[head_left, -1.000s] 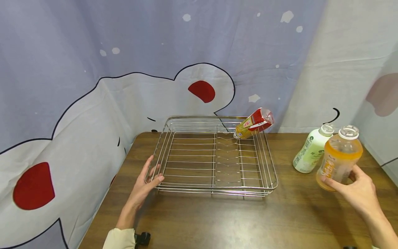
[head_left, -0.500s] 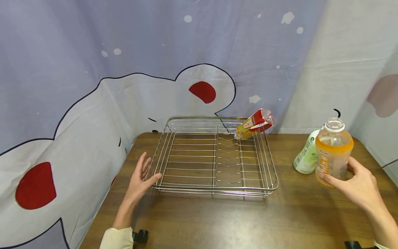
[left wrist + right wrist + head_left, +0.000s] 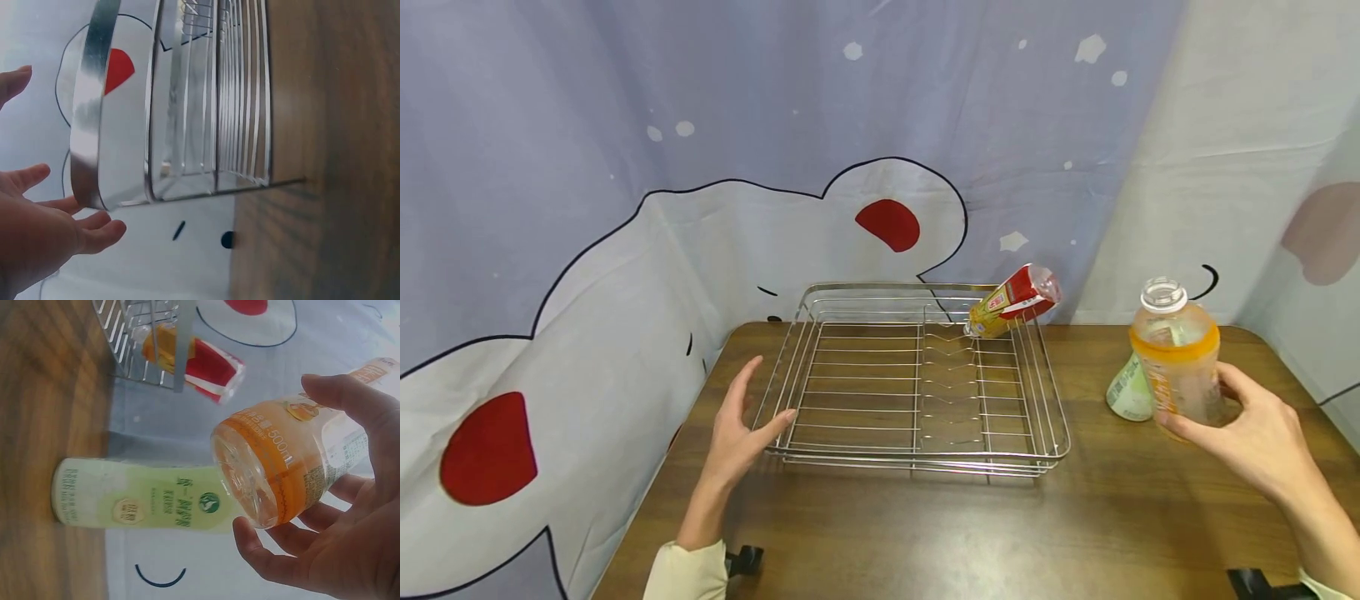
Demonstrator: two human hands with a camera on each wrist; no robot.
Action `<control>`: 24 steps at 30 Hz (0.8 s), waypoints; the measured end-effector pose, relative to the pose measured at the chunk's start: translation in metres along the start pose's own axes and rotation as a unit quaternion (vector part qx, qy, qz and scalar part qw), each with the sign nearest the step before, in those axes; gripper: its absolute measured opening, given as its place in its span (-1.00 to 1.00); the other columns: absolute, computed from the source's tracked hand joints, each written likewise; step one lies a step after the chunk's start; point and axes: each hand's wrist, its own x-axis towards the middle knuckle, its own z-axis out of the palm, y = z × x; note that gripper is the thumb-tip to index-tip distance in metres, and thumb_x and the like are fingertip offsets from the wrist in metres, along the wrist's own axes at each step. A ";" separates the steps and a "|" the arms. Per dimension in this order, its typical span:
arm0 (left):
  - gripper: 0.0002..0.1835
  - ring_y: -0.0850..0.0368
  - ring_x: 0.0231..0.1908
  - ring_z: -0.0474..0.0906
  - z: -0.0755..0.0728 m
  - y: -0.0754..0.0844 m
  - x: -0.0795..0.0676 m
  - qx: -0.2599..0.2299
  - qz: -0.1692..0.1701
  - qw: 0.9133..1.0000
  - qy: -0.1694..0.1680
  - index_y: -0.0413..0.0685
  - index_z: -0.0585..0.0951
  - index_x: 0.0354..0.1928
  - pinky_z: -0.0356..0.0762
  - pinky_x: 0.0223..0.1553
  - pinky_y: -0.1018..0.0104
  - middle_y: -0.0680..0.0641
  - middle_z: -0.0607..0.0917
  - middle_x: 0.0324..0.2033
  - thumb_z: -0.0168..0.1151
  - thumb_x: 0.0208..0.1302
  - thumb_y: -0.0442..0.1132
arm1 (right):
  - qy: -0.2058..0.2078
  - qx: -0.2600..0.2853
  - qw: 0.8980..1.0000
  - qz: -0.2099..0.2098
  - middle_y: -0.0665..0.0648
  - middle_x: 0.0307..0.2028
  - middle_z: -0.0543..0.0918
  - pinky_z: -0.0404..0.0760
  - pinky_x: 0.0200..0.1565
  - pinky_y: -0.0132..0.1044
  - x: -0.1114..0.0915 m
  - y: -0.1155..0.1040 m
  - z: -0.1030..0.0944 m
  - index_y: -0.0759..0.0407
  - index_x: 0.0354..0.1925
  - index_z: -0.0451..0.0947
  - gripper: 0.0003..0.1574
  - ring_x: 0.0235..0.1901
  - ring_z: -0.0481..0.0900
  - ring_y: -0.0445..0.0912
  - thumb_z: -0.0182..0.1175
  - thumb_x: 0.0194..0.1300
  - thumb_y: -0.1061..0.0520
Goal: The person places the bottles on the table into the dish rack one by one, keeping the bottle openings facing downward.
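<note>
Orange-banded bottle (image 3: 1176,354) is in the grip of the right hand (image 3: 1262,433), which has its thumb on the near side and its fingers around the far side. This bottle is lifted above the bench (image 3: 887,533), and its neck leans a little away from the hand. Just behind it, a pale green bottle (image 3: 144,497) stands upright on the bench, partly covered by it in the head view; whether the two bottles touch, I cannot tell. The left hand (image 3: 730,437) is well apart from the orange-banded bottle, on the other side of the wire rack (image 3: 87,137). Its thumb and fingers are spread apart beside the rack's near left corner, and it holds nothing; whether it touches the metal is not clear. At the far right part of the rack, a red and yellow bottle (image 3: 1015,300) rests tilted, its base higher than its neck.
</note>
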 end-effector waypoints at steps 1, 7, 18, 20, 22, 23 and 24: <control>-0.08 -0.15 0.44 0.02 0.001 0.002 0.001 0.003 0.004 1.000 0.001 0.00 0.19 0.50 0.08 0.32 -0.30 -0.14 0.18 0.47 0.44 0.13 -0.28 | 0.000 -0.001 1.000 -0.004 0.55 -0.03 0.54 0.39 -0.36 0.01 0.001 -0.002 -0.001 0.27 0.20 0.43 -0.11 -0.07 0.45 0.40 0.53 0.01 -0.09; -0.05 -0.14 0.44 0.04 0.014 0.018 0.007 -0.005 0.042 0.999 -0.009 -0.01 0.20 0.50 0.10 0.31 -0.27 -0.12 0.19 0.47 0.47 0.09 -0.30 | -0.002 -0.006 0.999 -0.036 0.54 -0.02 0.55 0.42 -0.30 0.22 0.007 -0.017 0.001 0.25 0.15 0.46 -0.15 -0.06 0.45 0.42 0.56 -0.03 -0.04; -0.01 -0.06 0.45 0.06 0.040 0.043 0.020 -0.052 0.110 0.992 -0.044 -0.15 0.18 0.50 0.21 0.27 -0.25 -0.13 0.18 0.47 0.49 0.02 -0.41 | 0.006 -0.012 0.994 -0.113 0.33 -0.14 0.65 0.43 -0.35 -0.06 0.018 -0.043 0.009 0.23 0.09 0.54 -0.16 -0.22 0.54 0.18 0.60 -0.18 0.03; 0.00 -0.06 0.44 0.08 0.044 0.047 0.022 -0.058 0.123 0.990 -0.048 -0.15 0.17 0.50 0.24 0.26 -0.24 -0.13 0.19 0.47 0.49 0.01 -0.43 | 0.008 -0.014 0.991 -0.133 0.30 -0.17 0.67 0.44 -0.36 -0.07 0.021 -0.046 0.012 0.22 0.07 0.55 -0.17 -0.26 0.54 0.14 0.60 -0.22 0.06; 0.01 -0.08 0.42 0.12 0.048 0.050 0.025 -0.064 0.138 0.987 -0.053 -0.18 0.17 0.50 0.28 0.24 -0.25 -0.14 0.20 0.47 0.49 -0.01 -0.46 | 0.006 -0.018 0.988 -0.154 0.28 -0.18 0.67 0.46 -0.37 -0.06 0.023 -0.048 0.014 0.22 0.07 0.55 -0.16 -0.29 0.55 0.12 0.60 -0.26 0.09; 0.01 -0.09 0.41 0.14 0.051 0.051 0.026 -0.067 0.145 0.986 -0.055 -0.20 0.17 0.49 0.29 0.22 -0.25 -0.14 0.21 0.46 0.49 -0.02 -0.47 | 0.005 -0.019 0.986 -0.164 0.28 -0.19 0.68 0.47 -0.37 -0.06 0.024 -0.049 0.015 0.22 0.07 0.55 -0.16 -0.30 0.55 0.12 0.60 -0.27 0.11; 0.02 -0.10 0.40 0.17 0.053 0.053 0.027 -0.070 0.151 0.984 -0.057 -0.21 0.18 0.49 0.31 0.20 -0.26 -0.15 0.22 0.46 0.49 -0.03 -0.48 | 0.002 -0.020 0.985 -0.173 0.28 -0.19 0.68 0.48 -0.37 -0.04 0.025 -0.050 0.016 0.23 0.07 0.55 -0.15 -0.30 0.56 0.12 0.60 -0.27 0.12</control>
